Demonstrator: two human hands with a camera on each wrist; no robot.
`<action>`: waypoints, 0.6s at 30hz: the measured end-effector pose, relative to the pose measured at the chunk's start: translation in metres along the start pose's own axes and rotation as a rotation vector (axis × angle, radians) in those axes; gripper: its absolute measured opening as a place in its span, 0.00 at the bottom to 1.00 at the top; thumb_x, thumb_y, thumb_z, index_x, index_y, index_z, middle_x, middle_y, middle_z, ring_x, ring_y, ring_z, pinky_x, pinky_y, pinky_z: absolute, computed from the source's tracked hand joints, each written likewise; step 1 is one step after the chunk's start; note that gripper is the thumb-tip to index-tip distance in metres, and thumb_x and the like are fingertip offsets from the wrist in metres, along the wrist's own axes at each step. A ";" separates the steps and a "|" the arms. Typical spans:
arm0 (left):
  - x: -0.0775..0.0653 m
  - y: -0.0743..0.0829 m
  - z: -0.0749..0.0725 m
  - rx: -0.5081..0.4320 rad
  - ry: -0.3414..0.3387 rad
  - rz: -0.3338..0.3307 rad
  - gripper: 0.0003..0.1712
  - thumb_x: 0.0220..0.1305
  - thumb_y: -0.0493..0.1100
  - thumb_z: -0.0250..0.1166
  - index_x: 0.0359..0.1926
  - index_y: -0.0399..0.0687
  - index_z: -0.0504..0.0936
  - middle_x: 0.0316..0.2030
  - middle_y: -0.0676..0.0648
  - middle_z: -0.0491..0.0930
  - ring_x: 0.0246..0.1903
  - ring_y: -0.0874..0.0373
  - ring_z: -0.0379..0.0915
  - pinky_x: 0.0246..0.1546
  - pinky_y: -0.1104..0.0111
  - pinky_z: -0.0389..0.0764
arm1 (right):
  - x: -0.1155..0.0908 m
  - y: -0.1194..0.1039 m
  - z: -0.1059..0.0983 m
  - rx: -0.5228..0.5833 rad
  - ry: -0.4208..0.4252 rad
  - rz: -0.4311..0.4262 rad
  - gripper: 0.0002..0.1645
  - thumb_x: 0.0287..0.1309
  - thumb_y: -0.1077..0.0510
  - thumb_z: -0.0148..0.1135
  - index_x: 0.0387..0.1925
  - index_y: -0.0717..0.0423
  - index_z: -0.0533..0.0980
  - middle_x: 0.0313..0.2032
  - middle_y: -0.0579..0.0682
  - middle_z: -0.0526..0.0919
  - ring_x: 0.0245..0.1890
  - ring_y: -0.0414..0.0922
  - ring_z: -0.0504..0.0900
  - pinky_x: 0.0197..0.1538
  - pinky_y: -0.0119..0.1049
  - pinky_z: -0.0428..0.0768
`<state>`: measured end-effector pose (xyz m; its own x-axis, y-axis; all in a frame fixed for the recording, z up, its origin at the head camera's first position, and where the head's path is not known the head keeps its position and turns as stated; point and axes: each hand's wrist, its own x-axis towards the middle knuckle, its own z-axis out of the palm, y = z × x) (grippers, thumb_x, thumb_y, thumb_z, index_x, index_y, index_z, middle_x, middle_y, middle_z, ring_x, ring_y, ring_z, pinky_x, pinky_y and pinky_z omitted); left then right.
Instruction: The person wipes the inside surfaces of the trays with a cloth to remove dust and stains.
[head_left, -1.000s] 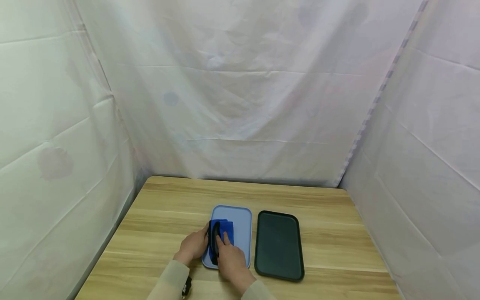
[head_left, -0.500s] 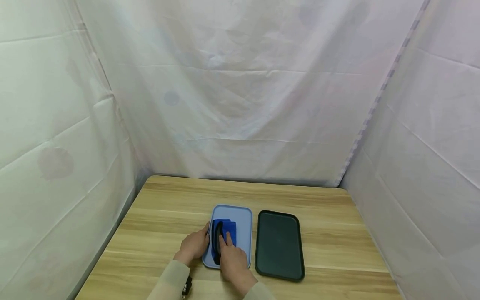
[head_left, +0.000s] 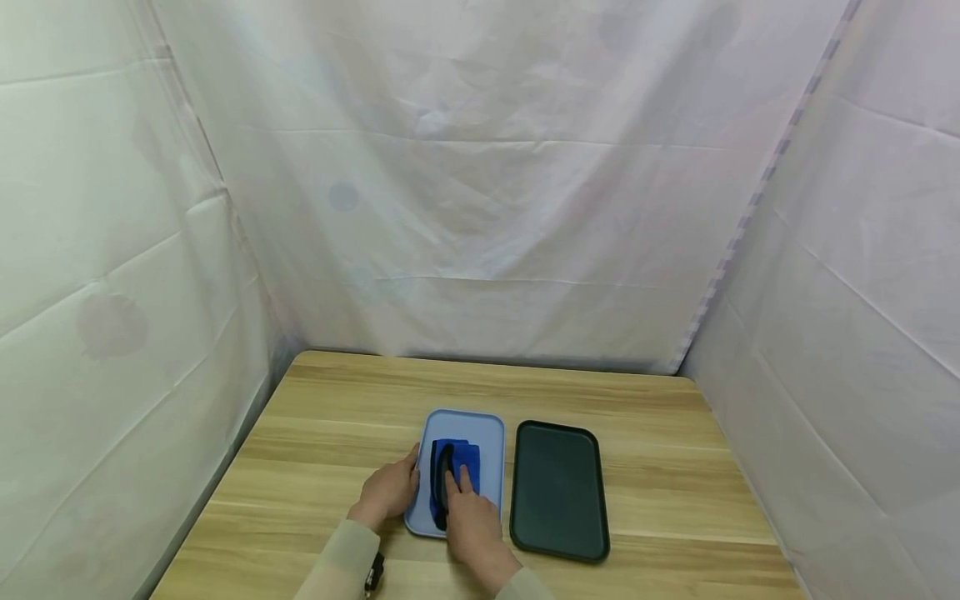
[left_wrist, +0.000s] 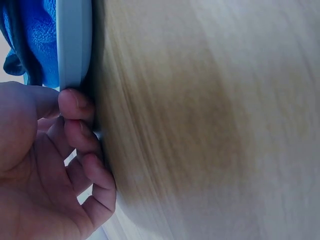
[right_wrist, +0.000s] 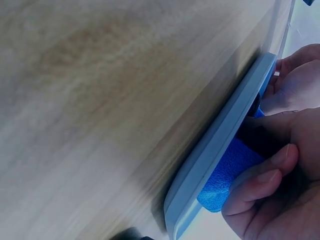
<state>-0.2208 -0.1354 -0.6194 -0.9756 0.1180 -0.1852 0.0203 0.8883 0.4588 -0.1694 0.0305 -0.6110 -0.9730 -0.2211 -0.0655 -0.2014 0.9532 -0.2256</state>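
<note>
Our right grip (head_left: pixel 472 518) is curled on the black handle (head_left: pixel 446 468) over the blue cloth (head_left: pixel 469 457), inside the light-blue tray (head_left: pixel 491 442) on the desk (head_left: pixel 337 417). Our left grip (head_left: pixel 387 490) pinches the tray's left rim. We'd judge cloth soft and light, handle stiffer: best hold is the handle. Tray looks rigid, light, likely to slide; we'd hold it by the rim.

Pale beige long sleeves (head_left: pixel 341 557), bare hands (head_left: pixel 387 490), small black device (head_left: pixel 373 575) at left sleeve
</note>
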 end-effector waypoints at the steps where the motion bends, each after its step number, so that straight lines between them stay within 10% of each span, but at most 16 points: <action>1: 0.000 0.000 0.000 -0.001 -0.001 -0.001 0.30 0.71 0.46 0.53 0.72 0.47 0.63 0.54 0.36 0.80 0.43 0.45 0.81 0.42 0.49 0.78 | -0.001 0.000 0.000 0.005 0.001 0.002 0.39 0.55 0.52 0.68 0.68 0.46 0.67 0.68 0.57 0.68 0.16 0.42 0.74 0.20 0.35 0.71; 18: 0.002 -0.004 0.004 0.017 0.008 0.004 0.30 0.71 0.47 0.52 0.72 0.48 0.63 0.53 0.38 0.81 0.37 0.50 0.80 0.38 0.51 0.78 | -0.007 0.010 -0.004 0.038 0.015 0.026 0.38 0.55 0.56 0.67 0.68 0.47 0.68 0.68 0.58 0.68 0.12 0.41 0.69 0.16 0.36 0.67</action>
<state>-0.2216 -0.1367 -0.6245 -0.9772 0.1185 -0.1763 0.0283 0.8952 0.4447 -0.1649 0.0421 -0.6086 -0.9795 -0.1933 -0.0568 -0.1723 0.9499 -0.2608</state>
